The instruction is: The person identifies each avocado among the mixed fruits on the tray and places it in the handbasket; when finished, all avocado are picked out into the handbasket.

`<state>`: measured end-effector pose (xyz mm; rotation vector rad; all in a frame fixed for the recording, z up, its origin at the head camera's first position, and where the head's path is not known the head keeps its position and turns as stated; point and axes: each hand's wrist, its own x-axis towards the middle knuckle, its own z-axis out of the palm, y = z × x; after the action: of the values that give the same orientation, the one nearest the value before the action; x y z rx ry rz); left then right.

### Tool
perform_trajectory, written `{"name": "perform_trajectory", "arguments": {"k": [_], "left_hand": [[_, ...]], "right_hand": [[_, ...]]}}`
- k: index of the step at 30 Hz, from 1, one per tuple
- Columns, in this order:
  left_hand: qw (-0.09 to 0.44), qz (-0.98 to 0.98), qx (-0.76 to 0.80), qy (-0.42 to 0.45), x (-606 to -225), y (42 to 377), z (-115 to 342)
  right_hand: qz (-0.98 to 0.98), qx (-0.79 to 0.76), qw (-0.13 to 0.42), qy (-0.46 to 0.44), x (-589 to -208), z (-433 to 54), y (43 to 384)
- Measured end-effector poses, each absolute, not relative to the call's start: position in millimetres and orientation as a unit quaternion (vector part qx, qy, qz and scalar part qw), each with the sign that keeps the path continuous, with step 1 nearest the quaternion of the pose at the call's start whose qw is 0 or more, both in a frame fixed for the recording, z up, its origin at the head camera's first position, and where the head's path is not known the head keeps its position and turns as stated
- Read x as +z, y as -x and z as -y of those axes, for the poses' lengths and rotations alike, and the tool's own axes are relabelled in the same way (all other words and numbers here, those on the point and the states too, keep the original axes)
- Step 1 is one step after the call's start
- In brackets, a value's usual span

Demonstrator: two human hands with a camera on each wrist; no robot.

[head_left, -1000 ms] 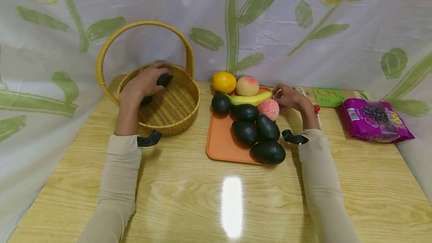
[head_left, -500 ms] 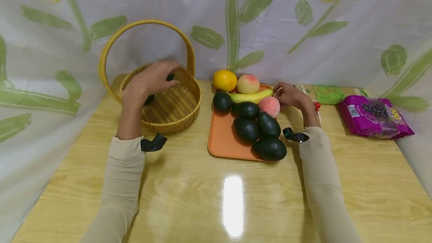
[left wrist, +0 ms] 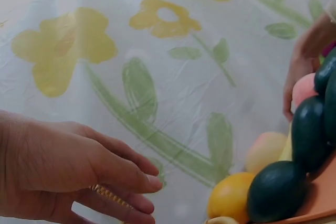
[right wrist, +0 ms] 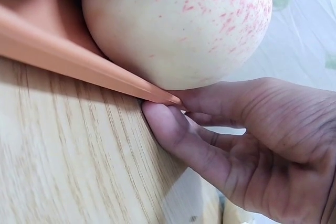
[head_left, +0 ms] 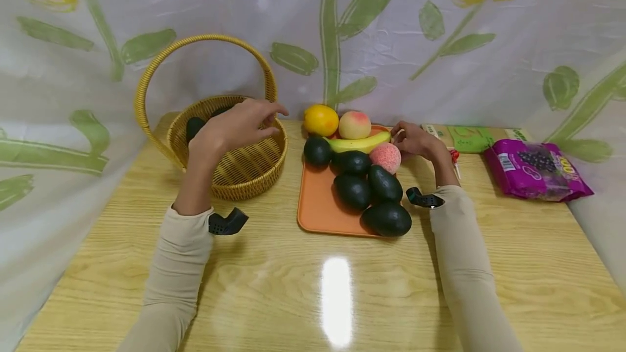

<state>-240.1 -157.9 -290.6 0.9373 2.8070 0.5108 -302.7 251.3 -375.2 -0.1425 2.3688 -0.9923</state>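
My left hand (head_left: 239, 126) hovers over the wicker basket (head_left: 246, 192) with its fingers loosely extended and nothing held, as the left wrist view also shows. Inside the basket lie dark avocados, one (head_left: 194, 128) visible at the left, another partly hidden behind the hand. My right hand (head_left: 415, 140) pinches the edge of the orange tray (head_left: 318, 213) between thumb and finger, beside a pale peach (right wrist: 178, 24) in the right wrist view. On the tray lie several avocados (head_left: 386, 219), a banana (head_left: 357, 144) and a pink peach (head_left: 386, 157).
An orange-yellow fruit (head_left: 320, 120) and another peach (head_left: 355, 125) sit at the tray's back edge. To the right lie a red lollipop (head_left: 455, 157), a green-and-tan package (head_left: 471, 138) and a purple grape bag (head_left: 538, 170). A flowered curtain (head_left: 303, 15) hangs behind.
My left hand has let go of an avocado in the basket, then lifted and moved right toward the basket's right rim. The right hand stays at the tray edge.
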Motion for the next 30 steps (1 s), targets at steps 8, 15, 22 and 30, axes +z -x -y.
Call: {"name": "perform_trajectory", "arguments": {"k": [8,15,22,30], "left_hand": [[0.025,-0.935,0.164,-0.314,-294,235,136],[0.022,-0.935,0.14,-0.324,-311,233,107],[0.016,-0.931,0.089,-0.355,-331,240,87],[0.076,-0.941,0.047,-0.326,-346,239,73]], "right_hand": [[-0.891,-0.366,0.265,0.052,-395,-258,318],[-0.892,-0.365,0.262,0.057,-408,-264,325],[-0.891,-0.365,0.265,0.053,-395,-257,316],[-0.891,-0.371,0.253,0.059,-406,-263,320]]}}
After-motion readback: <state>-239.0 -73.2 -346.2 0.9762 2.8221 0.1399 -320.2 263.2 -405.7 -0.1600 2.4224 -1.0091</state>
